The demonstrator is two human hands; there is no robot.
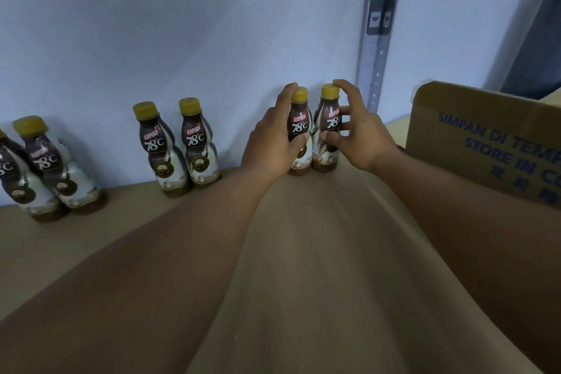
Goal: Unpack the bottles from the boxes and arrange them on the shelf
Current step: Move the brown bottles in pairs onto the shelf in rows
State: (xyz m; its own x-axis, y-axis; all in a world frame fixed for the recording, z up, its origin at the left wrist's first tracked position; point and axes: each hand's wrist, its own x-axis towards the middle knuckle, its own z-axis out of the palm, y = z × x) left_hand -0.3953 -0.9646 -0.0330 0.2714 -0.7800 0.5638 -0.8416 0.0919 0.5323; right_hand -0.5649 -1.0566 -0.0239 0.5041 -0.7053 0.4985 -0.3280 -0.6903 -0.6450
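Your left hand (273, 143) grips the left bottle (300, 126), your right hand (361, 133) grips the right bottle (330, 118), both upright on the shelf (303, 252), near the box (485, 143).

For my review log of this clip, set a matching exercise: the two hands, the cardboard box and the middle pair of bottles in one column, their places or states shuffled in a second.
Column one:
1. left hand
2. right hand
3. cardboard box
4. middle pair of bottles

Column two:
A. stand upright, no hand on them
B. grips the bottle nearer the box
C. sits at the right edge, blue print on its side
D. grips the bottle farther from the box

Pairs: 1-D, 2-B, 3-C, 4-A.
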